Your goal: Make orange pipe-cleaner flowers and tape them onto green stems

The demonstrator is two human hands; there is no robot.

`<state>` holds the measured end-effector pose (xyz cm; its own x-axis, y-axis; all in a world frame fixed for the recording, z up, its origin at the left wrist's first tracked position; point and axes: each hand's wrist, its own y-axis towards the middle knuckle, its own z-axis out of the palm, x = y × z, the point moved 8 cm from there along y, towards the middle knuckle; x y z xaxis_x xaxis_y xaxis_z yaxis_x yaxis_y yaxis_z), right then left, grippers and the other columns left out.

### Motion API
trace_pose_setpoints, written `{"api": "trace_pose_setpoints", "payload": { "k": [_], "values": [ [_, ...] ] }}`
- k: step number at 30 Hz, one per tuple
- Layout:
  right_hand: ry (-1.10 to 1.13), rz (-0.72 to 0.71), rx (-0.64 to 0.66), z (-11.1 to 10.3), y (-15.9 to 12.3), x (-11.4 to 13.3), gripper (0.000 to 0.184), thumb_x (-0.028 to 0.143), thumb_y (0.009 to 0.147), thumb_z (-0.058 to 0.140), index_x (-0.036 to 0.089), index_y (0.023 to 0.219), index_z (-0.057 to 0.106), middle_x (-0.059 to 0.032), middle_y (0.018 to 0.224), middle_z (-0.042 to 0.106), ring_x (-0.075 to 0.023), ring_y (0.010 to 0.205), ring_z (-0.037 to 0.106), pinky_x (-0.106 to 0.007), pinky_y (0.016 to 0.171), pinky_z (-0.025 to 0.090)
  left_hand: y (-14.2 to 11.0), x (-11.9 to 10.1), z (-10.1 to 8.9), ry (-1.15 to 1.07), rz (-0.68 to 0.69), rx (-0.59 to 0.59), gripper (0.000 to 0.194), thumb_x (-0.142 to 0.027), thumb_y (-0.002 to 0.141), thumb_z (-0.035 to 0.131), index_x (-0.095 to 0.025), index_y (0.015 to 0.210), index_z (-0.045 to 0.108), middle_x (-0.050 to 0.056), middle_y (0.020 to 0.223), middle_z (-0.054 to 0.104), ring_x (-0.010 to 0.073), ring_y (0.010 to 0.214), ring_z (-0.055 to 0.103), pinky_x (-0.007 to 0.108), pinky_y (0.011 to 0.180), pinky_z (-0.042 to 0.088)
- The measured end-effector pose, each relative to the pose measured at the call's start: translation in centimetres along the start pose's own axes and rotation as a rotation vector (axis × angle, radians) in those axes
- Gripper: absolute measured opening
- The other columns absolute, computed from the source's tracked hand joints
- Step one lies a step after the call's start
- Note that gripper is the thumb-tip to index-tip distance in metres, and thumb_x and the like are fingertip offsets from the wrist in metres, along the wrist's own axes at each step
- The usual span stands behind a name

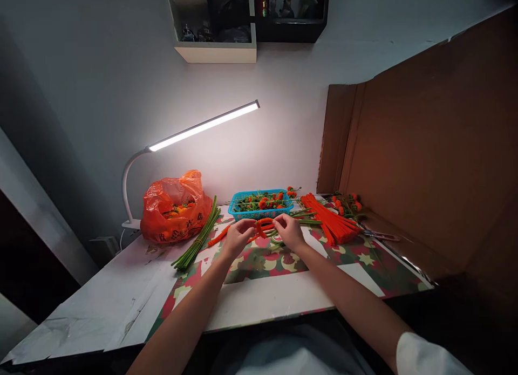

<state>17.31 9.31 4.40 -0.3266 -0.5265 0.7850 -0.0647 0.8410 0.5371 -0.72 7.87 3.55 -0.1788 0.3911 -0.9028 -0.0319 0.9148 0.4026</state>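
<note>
My left hand (240, 236) and my right hand (290, 233) are raised over the table's middle, fingertips pinched. Between them is a bent orange chenille stem (265, 222), curved into a loop, with each hand closed on one side of it. Another orange fuzzy length (219, 237) lies just left of my left hand. Beyond my right hand is a fanned bundle of orange chenille stems (332, 223). Some green stems lie behind and beneath my hands, partly hidden. Right behind stands a blue basket (232, 208) with small orange flowers and green stems in it.
An orange plastic bag (170, 210) stands at the left, beside a bundle of green stems (198, 240). A lit desk lamp (202, 126) arches above. At the right are orange flowers (348, 203), scissors (382, 236) and a tall cardboard panel (404, 148). Shelves (216, 54) hang overhead.
</note>
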Motion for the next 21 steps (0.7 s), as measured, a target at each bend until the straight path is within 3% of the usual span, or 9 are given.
{"api": "trace_pose_setpoints", "payload": {
  "k": [10,18,21],
  "values": [
    [0.096,0.119,0.045,0.7,-0.3,-0.8,0.016,0.033,0.075,0.056,0.018,0.068,0.055,-0.0014,0.059,0.062,-0.0145,0.053,0.057,-0.025,0.052,0.043,0.0,0.8,0.1,-0.100,-0.062,0.012,0.029,-0.041,0.066,0.071,-0.016,0.079,0.070,0.005,0.072,0.072,0.0192,0.067,0.067,0.029,0.066,0.054],
    [0.258,0.140,0.256,2.5,-0.3,-1.0,0.027,0.043,0.071,0.060,0.018,0.063,0.054,0.0035,0.051,0.053,-0.0091,0.042,0.043,-0.023,0.043,0.034,0.1,0.7,-0.7,-0.161,-0.084,-0.052,0.030,-0.042,0.063,0.072,-0.014,0.074,0.069,0.003,0.059,0.067,0.0159,0.054,0.062,0.027,0.055,0.051],
    [0.289,0.155,0.212,2.1,0.3,-1.5,0.029,0.045,0.074,0.055,0.018,0.065,0.053,0.0034,0.051,0.052,-0.0092,0.043,0.042,-0.023,0.043,0.034,0.1,0.9,-0.9,-0.203,-0.136,-0.082,0.031,-0.042,0.062,0.073,-0.014,0.074,0.068,0.003,0.059,0.066,0.0158,0.054,0.062,0.028,0.057,0.051]
  ]
}}
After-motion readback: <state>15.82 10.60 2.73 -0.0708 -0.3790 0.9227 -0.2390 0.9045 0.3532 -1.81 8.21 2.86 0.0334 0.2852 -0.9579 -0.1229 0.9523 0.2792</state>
